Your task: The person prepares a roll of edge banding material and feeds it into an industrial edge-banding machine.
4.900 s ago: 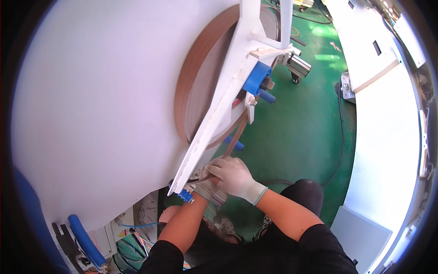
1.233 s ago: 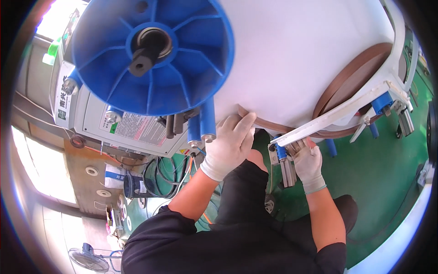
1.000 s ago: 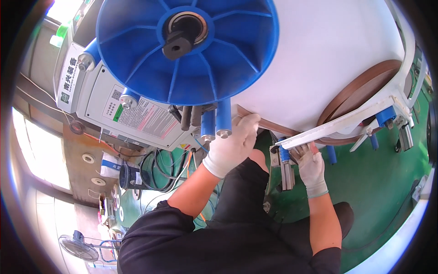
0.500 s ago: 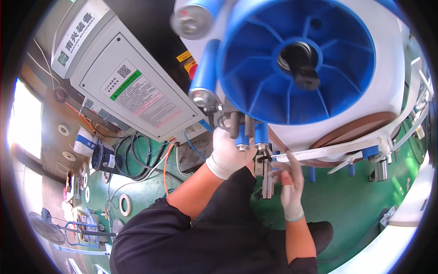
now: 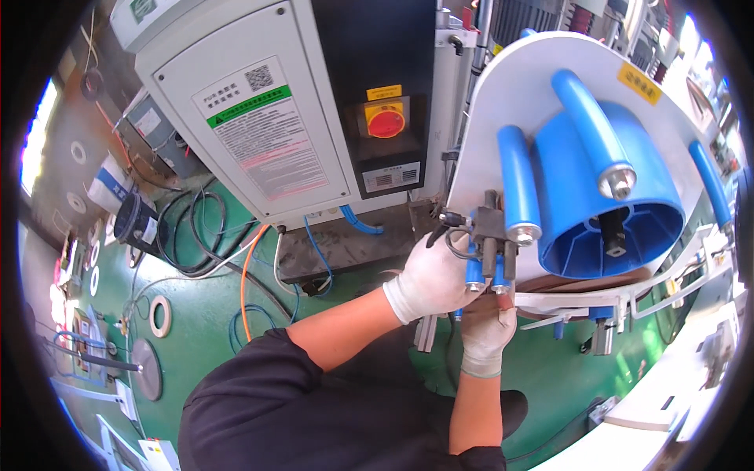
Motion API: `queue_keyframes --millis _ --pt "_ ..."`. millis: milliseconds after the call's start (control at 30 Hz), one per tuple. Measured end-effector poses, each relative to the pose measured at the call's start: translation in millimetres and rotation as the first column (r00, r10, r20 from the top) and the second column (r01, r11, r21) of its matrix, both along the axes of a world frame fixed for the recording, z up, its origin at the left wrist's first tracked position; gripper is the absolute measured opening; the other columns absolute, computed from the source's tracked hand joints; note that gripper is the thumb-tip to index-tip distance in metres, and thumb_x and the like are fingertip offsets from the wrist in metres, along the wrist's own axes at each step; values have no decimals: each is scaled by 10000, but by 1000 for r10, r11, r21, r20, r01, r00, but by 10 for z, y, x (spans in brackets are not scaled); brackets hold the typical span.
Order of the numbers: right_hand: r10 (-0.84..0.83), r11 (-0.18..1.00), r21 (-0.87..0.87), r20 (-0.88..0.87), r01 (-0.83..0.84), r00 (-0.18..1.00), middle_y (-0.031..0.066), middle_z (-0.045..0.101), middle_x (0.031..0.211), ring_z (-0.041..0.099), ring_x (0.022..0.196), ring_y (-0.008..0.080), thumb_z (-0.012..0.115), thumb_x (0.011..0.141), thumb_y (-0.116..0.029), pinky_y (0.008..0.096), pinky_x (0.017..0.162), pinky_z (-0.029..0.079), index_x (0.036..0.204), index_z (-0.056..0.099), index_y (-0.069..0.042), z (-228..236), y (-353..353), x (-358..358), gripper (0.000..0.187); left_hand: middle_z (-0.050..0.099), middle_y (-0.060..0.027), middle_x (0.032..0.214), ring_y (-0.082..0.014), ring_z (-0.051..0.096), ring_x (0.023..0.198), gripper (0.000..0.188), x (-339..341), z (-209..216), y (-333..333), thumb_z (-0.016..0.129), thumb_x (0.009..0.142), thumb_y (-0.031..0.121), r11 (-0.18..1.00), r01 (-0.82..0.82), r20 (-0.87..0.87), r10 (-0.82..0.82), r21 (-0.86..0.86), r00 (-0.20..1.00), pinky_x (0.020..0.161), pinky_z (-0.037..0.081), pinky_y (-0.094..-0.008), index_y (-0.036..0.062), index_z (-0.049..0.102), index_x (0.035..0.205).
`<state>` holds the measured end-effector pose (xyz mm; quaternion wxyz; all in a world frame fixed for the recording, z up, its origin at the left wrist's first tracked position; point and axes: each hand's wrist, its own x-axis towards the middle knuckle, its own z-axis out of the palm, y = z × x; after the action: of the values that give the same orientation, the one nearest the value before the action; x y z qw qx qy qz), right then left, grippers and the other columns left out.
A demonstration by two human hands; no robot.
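My left hand, in a white glove, is curled beside a dark metal bracket that carries two small blue rollers. Its fingertips are hidden behind the bracket and rollers. Just below them, my right hand is closed in a similar glove, with a bare thumb tip pointing up. What either hand grips, if anything, I cannot make out. A brown coiled strip lies under the large blue hub, its edge close to my right hand.
Long blue rollers stand out from a white plate. To the left is a grey cabinet with a red rotary switch. Black hoses and a dark bucket lie on the green floor. A white curved rail runs rightward.
My view has shifted, so the hub now appears farther right and the cabinet shows more fully. My right hand has come up beside my left, its previously spread fingers now closed.
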<state>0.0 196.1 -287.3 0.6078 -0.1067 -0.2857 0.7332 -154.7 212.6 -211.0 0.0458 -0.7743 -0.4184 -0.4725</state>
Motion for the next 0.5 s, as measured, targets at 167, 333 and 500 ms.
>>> queue_keyframes --millis 167,333,500 --pt "27 991 -127 -85 -38 996 160 564 1540 572 1387 341 531 1027 -280 520 1148 460 1645 391 -68 98 -3 32 668 710 -116 1037 -364 700 920 320 -30 113 -48 755 810 146 1000 24 -99 -23 14 995 823 571 -498 108 745 1128" --pt "78 993 -85 -81 -85 994 157 600 1480 593 1336 339 572 1028 -347 514 1142 462 1543 491 -45 292 22 -33 602 710 -111 924 -346 667 764 139 -355 108 -179 727 795 81 984 177 -20 -177 -7 984 675 532 -462 77 702 931" --pt "108 994 26 -53 -107 993 150 599 1479 579 1362 319 554 1047 -336 502 1180 436 1528 492 -8 395 17 -140 586 698 -67 744 -276 673 593 234 -513 390 -331 717 773 25 950 156 194 -212 270 958 559 530 -391 25 728 1007"
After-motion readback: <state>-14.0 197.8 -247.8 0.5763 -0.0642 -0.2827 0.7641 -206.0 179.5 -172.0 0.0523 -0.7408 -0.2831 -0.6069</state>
